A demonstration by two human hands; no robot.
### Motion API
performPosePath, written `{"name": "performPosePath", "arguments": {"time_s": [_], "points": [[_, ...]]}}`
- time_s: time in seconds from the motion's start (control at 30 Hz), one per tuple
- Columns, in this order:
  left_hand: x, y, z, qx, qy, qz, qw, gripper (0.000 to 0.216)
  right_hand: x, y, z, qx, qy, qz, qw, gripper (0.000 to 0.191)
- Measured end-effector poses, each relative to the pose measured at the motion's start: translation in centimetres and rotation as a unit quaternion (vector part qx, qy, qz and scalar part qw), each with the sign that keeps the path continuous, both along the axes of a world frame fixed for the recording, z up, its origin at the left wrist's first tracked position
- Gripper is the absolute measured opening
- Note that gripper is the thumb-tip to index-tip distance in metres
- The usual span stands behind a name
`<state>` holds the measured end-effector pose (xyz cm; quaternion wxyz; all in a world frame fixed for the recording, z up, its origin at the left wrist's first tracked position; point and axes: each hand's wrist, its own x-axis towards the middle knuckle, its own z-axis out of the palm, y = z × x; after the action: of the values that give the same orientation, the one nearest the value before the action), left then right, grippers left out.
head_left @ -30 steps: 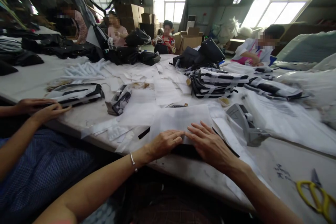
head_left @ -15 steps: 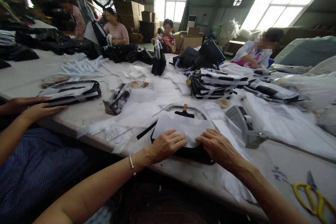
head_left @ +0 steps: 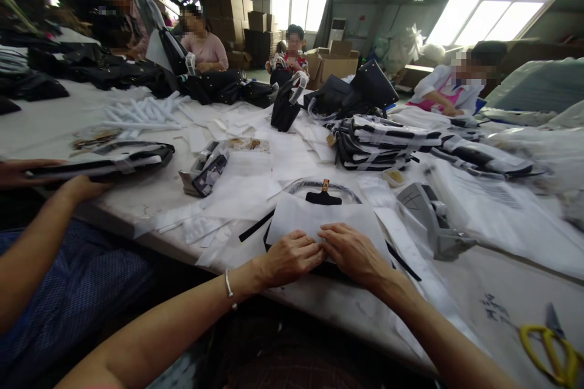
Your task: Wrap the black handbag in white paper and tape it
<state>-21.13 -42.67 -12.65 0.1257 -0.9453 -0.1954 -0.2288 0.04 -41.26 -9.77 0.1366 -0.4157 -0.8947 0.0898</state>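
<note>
In front of me on the table lies a black handbag (head_left: pixel 335 272) under a white wrapping sheet (head_left: pixel 335 216). Its plastic-wrapped handle (head_left: pixel 351 192) points away, with a black tab (head_left: pixel 323 197) and an orange tag inside the loop. My left hand (head_left: pixel 292 258) is closed on the sheet's near edge with curled fingers. Close beside it, my right hand (head_left: pixel 353 249) bends its fingers over the same edge, the fingertips of both hands almost meeting. What lies under the fingers is hidden. Black straps (head_left: pixel 256 226) stick out at the bag's sides.
A grey tape dispenser (head_left: pixel 431 219) stands right, another dispenser (head_left: pixel 205 170) left. Yellow-handled scissors (head_left: pixel 550 346) lie near right. Wrapped bags (head_left: pixel 387 143) are stacked behind. At left, a co-worker's hands hold another bag (head_left: pixel 114 161). More people sit across the table.
My right hand has moved left along the sheet's edge to meet my left hand, whose fingers are more curled. The co-worker at left has shifted their bag and hands slightly left.
</note>
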Motion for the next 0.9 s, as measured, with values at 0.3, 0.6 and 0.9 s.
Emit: {"name": "performPosePath", "arguments": {"time_s": [0.3,0.6,0.9], "points": [[-0.1,-1.9,-2.0,-0.122,0.004,0.033,0.992,0.018,1.1,-1.5,-7.9,0.069,0.135,-0.004,0.988,0.034],[2.8,-0.5,-0.8,-0.281,0.006,0.202,0.938,0.011,0.9,-2.0,-7.8,0.125,0.227,-0.063,0.964,0.021],[4.1,0.7,-1.3,-0.175,0.050,0.143,0.973,0.011,0.8,-1.2,-7.3,0.099,0.200,-0.088,0.971,0.025]]}}
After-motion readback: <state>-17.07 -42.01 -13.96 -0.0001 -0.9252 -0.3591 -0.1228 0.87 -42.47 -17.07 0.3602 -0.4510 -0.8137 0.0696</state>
